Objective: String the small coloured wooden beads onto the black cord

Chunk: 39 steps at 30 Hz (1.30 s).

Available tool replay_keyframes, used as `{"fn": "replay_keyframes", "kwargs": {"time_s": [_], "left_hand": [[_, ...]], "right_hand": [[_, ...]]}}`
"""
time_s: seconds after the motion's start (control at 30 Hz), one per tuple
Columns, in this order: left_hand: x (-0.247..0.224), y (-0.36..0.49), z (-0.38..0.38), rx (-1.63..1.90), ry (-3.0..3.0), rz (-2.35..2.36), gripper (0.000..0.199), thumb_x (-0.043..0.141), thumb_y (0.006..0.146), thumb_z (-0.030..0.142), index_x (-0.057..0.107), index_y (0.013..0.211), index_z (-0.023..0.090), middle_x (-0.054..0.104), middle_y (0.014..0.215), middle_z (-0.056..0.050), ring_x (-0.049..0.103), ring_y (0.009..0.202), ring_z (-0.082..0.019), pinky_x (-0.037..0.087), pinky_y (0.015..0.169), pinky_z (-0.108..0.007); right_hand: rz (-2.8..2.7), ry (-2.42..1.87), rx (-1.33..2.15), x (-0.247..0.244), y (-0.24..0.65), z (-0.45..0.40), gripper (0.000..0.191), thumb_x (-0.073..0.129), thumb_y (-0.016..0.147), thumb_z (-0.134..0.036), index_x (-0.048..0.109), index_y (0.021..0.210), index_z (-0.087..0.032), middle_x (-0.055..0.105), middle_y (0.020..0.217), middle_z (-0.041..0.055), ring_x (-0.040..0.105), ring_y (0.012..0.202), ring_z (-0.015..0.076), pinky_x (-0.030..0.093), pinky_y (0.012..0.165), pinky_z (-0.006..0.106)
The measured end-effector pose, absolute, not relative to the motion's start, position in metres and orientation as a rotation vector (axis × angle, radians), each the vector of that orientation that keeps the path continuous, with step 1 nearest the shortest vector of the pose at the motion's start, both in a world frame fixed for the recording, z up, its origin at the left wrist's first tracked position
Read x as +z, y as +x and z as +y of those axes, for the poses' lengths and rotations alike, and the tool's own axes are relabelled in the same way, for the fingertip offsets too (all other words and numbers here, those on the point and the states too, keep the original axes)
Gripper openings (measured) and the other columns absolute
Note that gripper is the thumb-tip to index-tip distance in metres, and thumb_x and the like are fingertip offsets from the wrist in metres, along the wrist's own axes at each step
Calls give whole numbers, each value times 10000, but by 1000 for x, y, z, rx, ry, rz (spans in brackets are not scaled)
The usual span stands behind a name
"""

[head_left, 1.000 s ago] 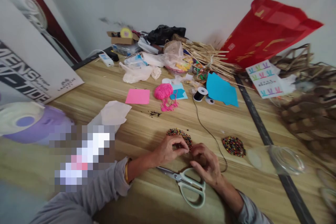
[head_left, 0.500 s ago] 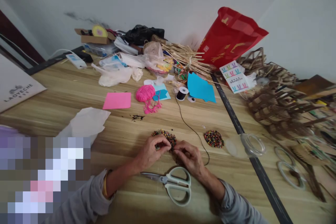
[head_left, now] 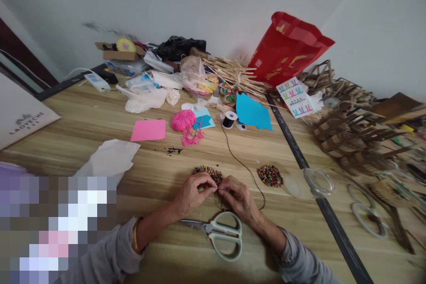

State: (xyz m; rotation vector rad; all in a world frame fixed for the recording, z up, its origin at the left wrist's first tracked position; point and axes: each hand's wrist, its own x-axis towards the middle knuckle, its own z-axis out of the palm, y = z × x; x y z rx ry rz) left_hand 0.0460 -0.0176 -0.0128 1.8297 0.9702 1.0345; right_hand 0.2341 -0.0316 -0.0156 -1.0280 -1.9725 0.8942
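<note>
My left hand (head_left: 193, 194) and my right hand (head_left: 238, 197) almost meet at their fingertips, each in a pinch. A black cord (head_left: 244, 165) runs from the spool (head_left: 229, 120) down past my right hand, and its end seems to lie between my fingers. What my left fingertips pinch is too small to make out. Just behind my hands is a pile of multicoloured beads (head_left: 208, 171), partly hidden by them. Scissors (head_left: 226, 236) with pale green handles lie right below, blades pointing left. Another ring of beads (head_left: 270, 175) rests to the right.
Pink yarn (head_left: 183, 120), a pink sheet (head_left: 148, 130) and a blue sheet (head_left: 254, 111) lie beyond my hands. Clear tubing (head_left: 320, 183) and wooden pieces (head_left: 353, 142) are at the right. A red bag (head_left: 288, 51) stands at the back.
My right fingers have shifted slightly up and left, nearer to my left fingertips. The view has also moved a little.
</note>
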Motion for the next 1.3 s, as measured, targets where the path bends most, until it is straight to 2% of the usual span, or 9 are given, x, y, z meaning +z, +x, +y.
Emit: {"fn": "replay_keyframes", "kwargs": {"time_s": [0.17, 0.27, 0.43, 0.57, 0.7, 0.87, 1.1, 1.3], "left_hand": [[-16, 45, -19, 1005, 1942, 1029, 71, 603, 786, 148, 650, 734, 136, 648, 731, -43, 591, 716, -149, 466, 683, -257], [-20, 44, -20, 911, 2144, 1037, 26, 639, 770, 157, 650, 760, 136, 630, 746, -38, 580, 724, -145, 467, 676, -248], [-20, 40, -24, 608, 2614, 1029, 127, 533, 863, 224, 650, 861, 175, 592, 878, -54, 537, 882, -177, 448, 821, -304], [-17, 39, -26, 463, 2864, 1045, 164, 470, 885, 196, 629, 922, 189, 562, 958, -76, 507, 954, -209, 424, 868, -338], [-17, 39, -25, 438, 2954, 1004, 164, 481, 871, 176, 614, 967, 181, 552, 950, -81, 508, 946, -217, 413, 865, -346], [-17, 38, -22, 398, 2957, 1024, 160, 466, 876, 179, 604, 956, 171, 561, 968, -88, 521, 925, -222, 419, 833, -354], [-13, 37, -21, 375, 2941, 1044, 138, 465, 869, 156, 589, 929, 161, 567, 989, -97, 521, 936, -215, 414, 856, -342], [-18, 37, -20, 465, 2955, 1036, 128, 454, 880, 158, 582, 877, 148, 572, 966, -94, 513, 953, -209, 417, 871, -323]], "right_hand": [[-1816, -1083, 1007, -16, 236, -31, 169, 525, 883, -314, 608, 836, -174, 597, 779, 49, 559, 722, 154, 448, 627, 246], [-1642, -1140, 1110, -20, 238, -32, 185, 566, 850, -356, 601, 838, -174, 584, 732, 31, 532, 630, 137, 428, 545, 225], [-1525, -1186, 1161, -25, 237, -33, 197, 606, 817, -372, 592, 842, -177, 548, 663, 2, 474, 516, 109, 386, 456, 206], [-1614, -1145, 1089, -25, 236, -33, 184, 595, 827, -363, 609, 821, -179, 569, 699, 16, 510, 582, 126, 424, 506, 216], [-1650, -1144, 1065, -26, 237, -33, 175, 580, 842, -350, 609, 840, -178, 589, 735, 34, 534, 633, 143, 450, 552, 228], [-1674, -1150, 1043, -28, 238, -34, 156, 579, 841, -340, 607, 837, -186, 590, 736, 34, 538, 621, 144, 440, 528, 225], [-1737, -1126, 1018, -27, 236, -35, 151, 556, 856, -324, 613, 870, -184, 613, 770, 49, 566, 672, 159, 471, 568, 233], [-1834, -1118, 955, -25, 235, -36, 139, 525, 877, -299, 599, 841, -186, 596, 762, 45, 555, 688, 157, 456, 587, 239]]}}
